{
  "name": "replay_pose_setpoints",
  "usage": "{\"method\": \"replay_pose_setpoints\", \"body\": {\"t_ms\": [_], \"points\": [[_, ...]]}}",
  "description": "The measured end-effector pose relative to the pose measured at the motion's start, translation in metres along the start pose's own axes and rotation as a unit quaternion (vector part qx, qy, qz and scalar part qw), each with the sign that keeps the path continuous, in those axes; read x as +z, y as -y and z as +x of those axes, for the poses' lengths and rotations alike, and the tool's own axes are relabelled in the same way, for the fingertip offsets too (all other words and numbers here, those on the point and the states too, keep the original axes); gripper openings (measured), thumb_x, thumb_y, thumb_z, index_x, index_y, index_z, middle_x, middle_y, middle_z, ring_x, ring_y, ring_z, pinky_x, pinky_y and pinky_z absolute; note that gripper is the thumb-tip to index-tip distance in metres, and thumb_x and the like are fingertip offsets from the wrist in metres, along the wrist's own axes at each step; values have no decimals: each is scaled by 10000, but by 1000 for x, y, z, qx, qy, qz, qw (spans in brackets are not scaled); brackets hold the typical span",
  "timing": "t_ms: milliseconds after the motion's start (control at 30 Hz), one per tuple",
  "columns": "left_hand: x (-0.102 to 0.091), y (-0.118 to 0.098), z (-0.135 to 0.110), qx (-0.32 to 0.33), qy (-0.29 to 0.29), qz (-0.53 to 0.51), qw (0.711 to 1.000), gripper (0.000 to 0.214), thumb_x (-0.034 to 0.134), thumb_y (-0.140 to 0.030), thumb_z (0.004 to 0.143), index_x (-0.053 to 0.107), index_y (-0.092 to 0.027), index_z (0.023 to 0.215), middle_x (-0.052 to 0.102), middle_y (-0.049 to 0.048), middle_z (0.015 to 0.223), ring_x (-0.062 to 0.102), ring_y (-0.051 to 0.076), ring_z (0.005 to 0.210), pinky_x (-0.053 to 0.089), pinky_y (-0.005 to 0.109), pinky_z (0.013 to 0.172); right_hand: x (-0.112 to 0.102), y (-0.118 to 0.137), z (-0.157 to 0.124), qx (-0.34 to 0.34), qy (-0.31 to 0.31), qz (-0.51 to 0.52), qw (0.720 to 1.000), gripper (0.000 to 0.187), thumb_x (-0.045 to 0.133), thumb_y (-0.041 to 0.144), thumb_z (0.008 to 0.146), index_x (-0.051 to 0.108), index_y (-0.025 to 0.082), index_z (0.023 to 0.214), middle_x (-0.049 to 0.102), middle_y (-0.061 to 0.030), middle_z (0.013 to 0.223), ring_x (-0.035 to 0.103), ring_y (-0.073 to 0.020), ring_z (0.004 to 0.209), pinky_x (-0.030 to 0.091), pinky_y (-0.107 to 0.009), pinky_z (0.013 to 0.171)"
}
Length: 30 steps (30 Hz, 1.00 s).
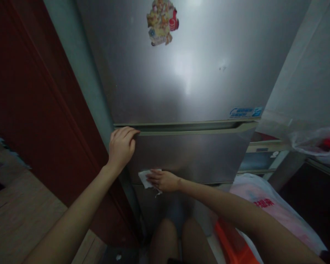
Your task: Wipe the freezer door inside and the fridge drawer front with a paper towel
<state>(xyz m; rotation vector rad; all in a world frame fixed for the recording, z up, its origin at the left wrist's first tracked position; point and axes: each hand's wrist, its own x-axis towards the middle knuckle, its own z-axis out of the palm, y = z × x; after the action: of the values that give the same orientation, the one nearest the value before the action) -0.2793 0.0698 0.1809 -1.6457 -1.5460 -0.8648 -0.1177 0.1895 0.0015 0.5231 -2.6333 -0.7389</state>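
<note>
Far left, brown-red door (38,91). Left hand (122,145): fingers bent over the top edge of the fridge's middle panel (198,154); cannot tell if gripping. Rightward, white cloth (143,178) at the panel's lower edge, beneath the right hand's (165,180) flat, outstretched fingers, spreading left past their tips. Farther right, orange object (233,244), then plastic bag (277,209).

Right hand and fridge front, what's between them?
A white cloth or tissue, lying under the right hand against the fridge front; the head view shows it.
</note>
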Motion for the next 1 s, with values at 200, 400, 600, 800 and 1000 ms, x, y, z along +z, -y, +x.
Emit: {"method": "replay_pose_setpoints", "body": {"t_ms": [200, 400, 600, 800, 1000], "points": [[1, -1, 0, 0, -6, -2, 1000, 334, 436, -98, 815, 673, -180, 1036, 699, 86, 1087, 598, 273, 1102, 388, 446, 1001, -4, -6, -12, -34, 8, 17, 999, 332, 581, 225, 882, 673, 25, 1130, 654, -139, 1250, 465, -263, 1336, 297, -388, 1192], [3, 0, 0, -26, -16, -35, 999, 327, 432, -101, 805, 688, -201, 983, 701, 65, 1062, 605, 254, 1088, 423, 424, 999, -88, -72, 0, 54, -68, -40, 995, 336, 413, 207, 986, 612, 83, 1227, 554, -88, 1391, 388, -239, 1390, 304, -447, 1192], [4, -4, 2, -25, -14, -30, 999, 345, 419, -95, 815, 687, -170, 1018, 691, 91, 1087, 596, 257, 1094, 399, 425, 1051, -109, -77, 2, 113, -130, -68, 983, 311, 394, 155, 993, 623, 112, 1198, 537, -87, 1408, 319, -239, 1427, 328, -513, 1166], [2, -5, 1, -17, -4, -17, 1000, 357, 420, -96, 820, 679, -144, 1060, 681, 103, 1112, 586, 269, 1111, 399, 424, 1052, -16, -8, -18, 50, -20, 12, 998, 348, 449, 191, 965, 602, 55, 1246, 568, -116, 1369, 447, -245, 1351, 380, -456, 1145], [2, -5, -1, -30, -1, -25, 999, 353, 426, -106, 817, 672, -174, 1061, 671, 90, 1128, 574, 269, 1132, 400, 429, 1040, 3, 9, -39, -38, 37, 35, 998, 201, 602, 237, 874, 752, 125, 949, 675, -67, 1231, 488, -266, 1316, 374, -405, 1150]]}}
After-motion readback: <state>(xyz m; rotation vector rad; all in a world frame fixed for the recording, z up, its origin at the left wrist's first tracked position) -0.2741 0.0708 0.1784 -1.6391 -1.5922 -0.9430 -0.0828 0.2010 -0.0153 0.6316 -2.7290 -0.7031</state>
